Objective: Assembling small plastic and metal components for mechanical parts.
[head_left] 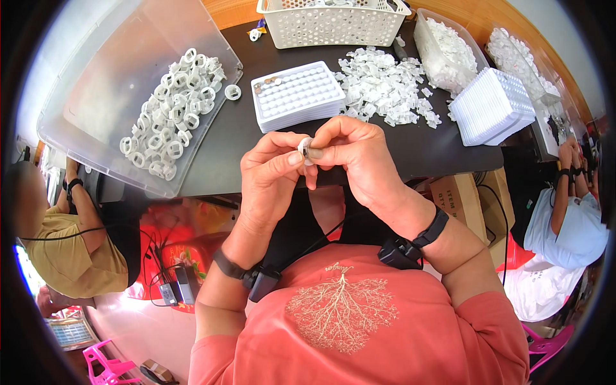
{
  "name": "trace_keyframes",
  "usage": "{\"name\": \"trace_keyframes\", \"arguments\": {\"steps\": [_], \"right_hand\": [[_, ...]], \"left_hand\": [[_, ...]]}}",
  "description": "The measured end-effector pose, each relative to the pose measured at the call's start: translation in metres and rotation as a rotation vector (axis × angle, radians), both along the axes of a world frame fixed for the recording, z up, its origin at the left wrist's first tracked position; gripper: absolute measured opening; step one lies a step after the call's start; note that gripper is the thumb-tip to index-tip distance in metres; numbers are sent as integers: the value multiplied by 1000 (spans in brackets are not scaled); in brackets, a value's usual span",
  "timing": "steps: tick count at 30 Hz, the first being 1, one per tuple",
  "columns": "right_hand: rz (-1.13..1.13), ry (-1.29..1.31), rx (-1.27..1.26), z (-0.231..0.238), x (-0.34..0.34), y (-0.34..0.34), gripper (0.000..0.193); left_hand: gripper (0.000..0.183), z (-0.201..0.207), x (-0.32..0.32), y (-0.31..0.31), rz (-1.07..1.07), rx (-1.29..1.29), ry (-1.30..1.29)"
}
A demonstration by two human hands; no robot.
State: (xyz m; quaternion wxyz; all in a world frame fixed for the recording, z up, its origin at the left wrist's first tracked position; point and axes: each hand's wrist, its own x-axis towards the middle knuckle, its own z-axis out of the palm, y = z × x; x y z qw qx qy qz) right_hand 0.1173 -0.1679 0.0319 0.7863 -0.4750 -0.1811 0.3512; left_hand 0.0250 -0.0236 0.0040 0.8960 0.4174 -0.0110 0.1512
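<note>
Close to the table's front edge, my two hands meet over a small white plastic ring [304,145]. The thumb and fingers of my left hand [268,168] pinch it from the left. From the right, the thumb and forefinger of my right hand [362,157] are closed against the same ring. A small dark spot shows at the ring between the fingertips; what it is I cannot make out. Just beyond the hands lies a stack of white trays [301,114] with rows of round hollows. A few small brownish and silvery pieces [268,82] sit at its far left corner.
A tilted clear bin [83,122] at left holds many white rings [170,119]; one loose ring [233,92] lies beside it. Small translucent pieces [385,86] are heaped right of the trays. Behind stands a white basket [333,29]; ribbed trays [493,106] lean right. People sit either side.
</note>
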Motion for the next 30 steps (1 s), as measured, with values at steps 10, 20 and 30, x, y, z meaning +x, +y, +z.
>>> {"name": "trace_keyframes", "arguments": {"steps": [10, 20, 30], "right_hand": [[90, -87, -130, 8, 17, 4, 7], [55, -109, -167, 10, 15, 6, 7], [118, -151, -145, 19, 13, 9, 5]], "left_hand": [[17, -1, 0, 1, 30, -1, 15], [20, -2, -1, 0, 41, -22, 56], [33, 0, 1, 1, 83, -34, 104]]}}
